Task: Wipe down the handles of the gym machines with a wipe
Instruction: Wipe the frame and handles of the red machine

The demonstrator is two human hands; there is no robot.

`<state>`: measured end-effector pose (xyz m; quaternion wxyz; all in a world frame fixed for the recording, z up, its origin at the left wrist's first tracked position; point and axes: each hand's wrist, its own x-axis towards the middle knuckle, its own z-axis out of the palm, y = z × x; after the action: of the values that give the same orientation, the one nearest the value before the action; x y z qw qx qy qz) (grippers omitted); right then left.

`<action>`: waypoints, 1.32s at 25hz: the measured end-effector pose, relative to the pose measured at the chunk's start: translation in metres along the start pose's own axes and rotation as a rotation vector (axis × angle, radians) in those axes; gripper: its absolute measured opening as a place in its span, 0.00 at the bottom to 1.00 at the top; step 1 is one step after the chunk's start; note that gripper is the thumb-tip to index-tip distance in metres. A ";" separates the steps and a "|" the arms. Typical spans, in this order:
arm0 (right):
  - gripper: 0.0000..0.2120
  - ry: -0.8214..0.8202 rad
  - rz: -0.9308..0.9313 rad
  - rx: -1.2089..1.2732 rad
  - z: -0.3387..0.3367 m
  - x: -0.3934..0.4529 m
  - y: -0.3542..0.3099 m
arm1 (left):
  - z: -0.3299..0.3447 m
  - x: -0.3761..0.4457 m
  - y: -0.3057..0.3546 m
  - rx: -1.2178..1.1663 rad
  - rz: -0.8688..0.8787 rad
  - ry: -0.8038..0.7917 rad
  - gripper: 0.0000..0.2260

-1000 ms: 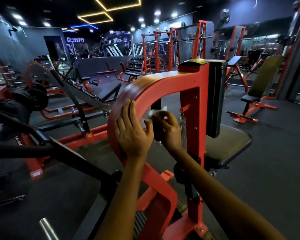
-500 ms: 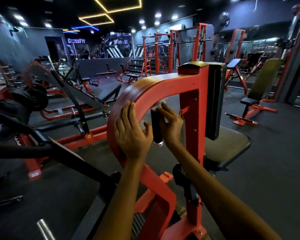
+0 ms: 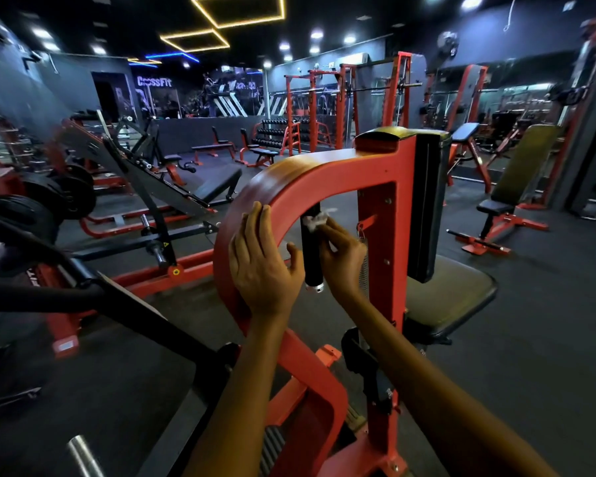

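Crumpled white wipe (image 3: pixel 318 220), small and bunched, pressed against the upper part of the upright black cylindrical foam handle (image 3: pixel 311 249) beneath the curved red steel frame (image 3: pixel 324 173). Right hand (image 3: pixel 341 259) pinches the wipe in curled fingers; left hand (image 3: pixel 262 266) lies flat, fingers straight, on the frame, left of the handle.
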<state>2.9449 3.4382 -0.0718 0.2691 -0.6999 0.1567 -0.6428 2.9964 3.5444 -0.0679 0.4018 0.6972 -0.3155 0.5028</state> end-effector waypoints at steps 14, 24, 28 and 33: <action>0.12 -0.004 0.514 0.547 0.009 0.038 -0.031 | 0.000 0.001 -0.002 0.008 0.006 0.007 0.35; 0.12 -0.172 0.738 0.537 0.012 0.063 -0.030 | 0.000 0.001 0.000 -0.016 -0.007 0.006 0.34; 0.10 -0.249 0.634 0.433 0.013 0.058 -0.030 | -0.002 0.001 0.001 -0.032 -0.008 -0.002 0.34; 0.11 -0.114 0.486 0.373 0.029 0.033 -0.023 | -0.003 0.000 0.001 -0.011 -0.001 0.011 0.34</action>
<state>2.9746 3.4431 -0.0326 0.5469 -0.6156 0.1835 -0.5369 2.9941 3.5461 -0.0669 0.4075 0.6923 -0.3156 0.5050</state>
